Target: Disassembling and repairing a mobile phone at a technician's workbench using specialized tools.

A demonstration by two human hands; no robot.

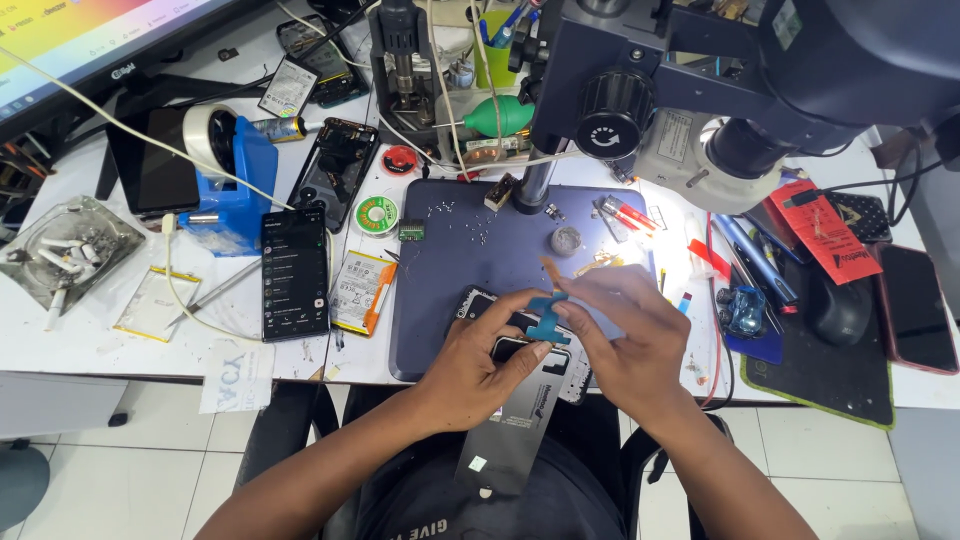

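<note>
Small blue tool (pixel 547 322) pinched between both hands just above the near edge of the dark work mat (pixel 440 290), long axis running roughly left to right, tilted slightly up toward the right. Left hand (pixel 478 365) curled under it from the near left, fingers closed, thumb pressing a dark opened phone (pixel 500 330) and a grey flat part (pixel 515 420) that hangs off the mat edge toward the lap. Right hand (pixel 625 340) closing in from the right, fingertips shut on the blue tool's right end, so both equally near, the tool directly between them. Orange ribbon strip (pixel 552 270) rising just behind the fingertips; whether held, cannot tell. Beyond on the mat: scattered tiny screws (pixel 450 212), a round grey lump (pixel 566 240), a microscope post (pixel 535 180). Left of the mat, a lit black phone (pixel 295 272) lying lengthwise, a battery (pixel 362 292) beside it, a blue tape dispenser (pixel 240 180). Far left, a clear glass tray (pixel 110 235) holding cigarette ends and ash. Behind, a green cup (pixel 497 45) with pens upright inside.
</note>
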